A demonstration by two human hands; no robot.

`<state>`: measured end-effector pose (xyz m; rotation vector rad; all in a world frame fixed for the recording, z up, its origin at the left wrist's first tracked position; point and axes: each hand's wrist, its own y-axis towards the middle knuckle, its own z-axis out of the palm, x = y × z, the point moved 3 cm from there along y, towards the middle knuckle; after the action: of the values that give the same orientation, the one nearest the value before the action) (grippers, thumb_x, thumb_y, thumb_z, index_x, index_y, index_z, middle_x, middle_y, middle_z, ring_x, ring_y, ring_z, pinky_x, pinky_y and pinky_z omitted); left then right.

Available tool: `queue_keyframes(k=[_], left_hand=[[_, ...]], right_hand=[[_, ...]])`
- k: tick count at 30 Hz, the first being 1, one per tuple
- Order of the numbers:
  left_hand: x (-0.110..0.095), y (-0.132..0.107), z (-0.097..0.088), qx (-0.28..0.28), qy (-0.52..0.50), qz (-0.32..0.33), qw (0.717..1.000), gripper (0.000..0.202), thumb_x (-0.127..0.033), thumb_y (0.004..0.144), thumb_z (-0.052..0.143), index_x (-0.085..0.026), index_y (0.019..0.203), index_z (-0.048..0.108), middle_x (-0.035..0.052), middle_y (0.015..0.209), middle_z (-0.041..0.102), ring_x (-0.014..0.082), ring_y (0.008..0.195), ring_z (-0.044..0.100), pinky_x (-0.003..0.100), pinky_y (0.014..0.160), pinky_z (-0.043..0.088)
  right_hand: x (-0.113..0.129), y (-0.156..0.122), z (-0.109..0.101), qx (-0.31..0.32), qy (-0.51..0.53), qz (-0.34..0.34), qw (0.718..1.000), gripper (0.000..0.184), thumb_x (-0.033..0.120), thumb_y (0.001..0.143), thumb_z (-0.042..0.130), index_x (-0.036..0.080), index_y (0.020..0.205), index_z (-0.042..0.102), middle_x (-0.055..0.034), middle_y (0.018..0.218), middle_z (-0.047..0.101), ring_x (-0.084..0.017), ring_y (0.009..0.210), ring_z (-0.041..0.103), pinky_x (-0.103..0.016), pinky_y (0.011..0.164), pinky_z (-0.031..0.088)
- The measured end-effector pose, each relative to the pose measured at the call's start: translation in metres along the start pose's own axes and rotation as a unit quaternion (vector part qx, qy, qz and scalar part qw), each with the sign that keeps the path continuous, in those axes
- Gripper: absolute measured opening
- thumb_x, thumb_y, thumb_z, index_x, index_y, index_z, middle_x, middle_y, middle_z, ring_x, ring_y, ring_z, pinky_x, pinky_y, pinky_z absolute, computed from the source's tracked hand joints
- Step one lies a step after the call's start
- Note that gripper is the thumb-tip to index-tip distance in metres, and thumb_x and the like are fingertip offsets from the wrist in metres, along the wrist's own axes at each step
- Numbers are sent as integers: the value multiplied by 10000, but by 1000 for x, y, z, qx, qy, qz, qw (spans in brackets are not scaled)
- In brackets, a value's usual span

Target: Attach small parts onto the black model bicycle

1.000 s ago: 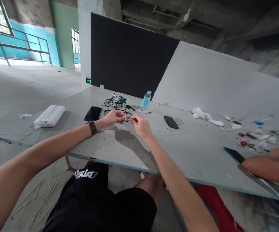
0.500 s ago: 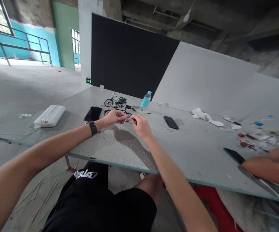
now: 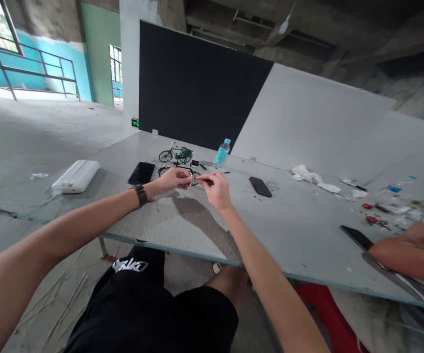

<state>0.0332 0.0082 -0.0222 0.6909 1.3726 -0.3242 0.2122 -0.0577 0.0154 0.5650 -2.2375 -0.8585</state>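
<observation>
The person's left hand (image 3: pixel 177 179) curls across the near side of the black model bicycle (image 3: pixel 196 175), thumb and fingers drawn together. The right hand (image 3: pixel 216 190) sits at the bicycle's right end, fingertips gathered. The bare left forearm (image 3: pixel 87 220) and right forearm (image 3: pixel 261 260) converge towards the bicycle.

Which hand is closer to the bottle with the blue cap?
Right. The right hand is in front of the bottle, while the left hand is farther left, by the black bicycle.
</observation>
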Motion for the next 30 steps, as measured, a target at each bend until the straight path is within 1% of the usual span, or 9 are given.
queue_keyframes(k=[4, 8, 10, 13, 17, 21, 25, 28, 30], left_hand=[[2, 0, -1, -4, -12, 3, 1000, 376, -440, 769, 849, -121, 884, 687, 54, 856, 705, 102, 713, 637, 282, 759, 529], [2, 0, -1, -3, -8, 9, 1000, 378, -441, 760, 855, -126, 886, 689, 49, 841, 703, 107, 716, 634, 283, 755, 532], [0, 0, -1, -9, -6, 10, 1000, 372, -446, 762, 852, -131, 873, 687, 50, 843, 703, 113, 729, 638, 290, 767, 537], [-4, -1, -3, -15, 3, 9, 1000, 375, -460, 769, 842, -132, 866, 688, 62, 859, 706, 121, 740, 640, 300, 777, 541], [-8, -2, -4, -15, 26, 10, 999, 356, -455, 786, 826, -132, 861, 695, 70, 867, 711, 118, 730, 632, 296, 757, 536], [-7, -2, -3, -12, 33, 3, 999, 337, -446, 789, 821, -143, 857, 688, 67, 870, 716, 122, 741, 635, 297, 761, 536], [-6, -2, -3, -12, 39, 3, 999, 352, -461, 786, 817, -144, 859, 682, 64, 870, 715, 127, 758, 637, 301, 775, 536], [-7, -3, -2, -3, 44, 12, 999, 357, -469, 788, 814, -143, 856, 685, 61, 864, 714, 128, 769, 639, 301, 785, 533], [-8, -3, 0, 4, 46, 20, 999, 357, -472, 792, 811, -143, 858, 688, 61, 862, 714, 128, 766, 638, 302, 785, 534]], right_hand=[[-3, 1, 1, -2, 36, 4, 999, 117, 301, 935, 641, 197, 902, 681, -77, 921, 688, -204, 810, 662, -326, 722, 520], [-3, 0, -1, 28, 16, 4, 999, 220, 400, 974, 585, 213, 862, 614, -51, 792, 679, -199, 730, 635, -326, 703, 483], [-4, -2, -2, 46, 10, 14, 999, 229, 431, 987, 549, 218, 910, 584, -45, 777, 665, -195, 700, 617, -323, 686, 470], [-7, -3, -1, 68, 14, 9, 998, 175, 394, 984, 515, 220, 998, 532, -70, 885, 678, -204, 753, 625, -323, 696, 469], [-8, -2, -2, 98, -14, -1, 995, 139, 331, 993, 447, 216, 970, 523, -102, 948, 690, -220, 820, 626, -329, 731, 449], [-4, -1, -9, 111, -73, 18, 991, 205, 342, 1015, 433, 216, 937, 575, -69, 847, 697, -216, 763, 621, -309, 693, 394], [1, -3, -13, 110, -118, 18, 987, 247, 373, 1026, 449, 222, 926, 617, -28, 720, 658, -200, 668, 589, -294, 636, 326], [1, -3, -12, 112, -122, 33, 986, 351, 444, 1039, 428, 227, 827, 603, -13, 635, 605, -187, 598, 542, -298, 606, 293], [0, -3, -11, 116, -110, 39, 986, 434, 474, 1049, 385, 228, 736, 558, -13, 600, 573, -181, 574, 519, -303, 601, 294]])
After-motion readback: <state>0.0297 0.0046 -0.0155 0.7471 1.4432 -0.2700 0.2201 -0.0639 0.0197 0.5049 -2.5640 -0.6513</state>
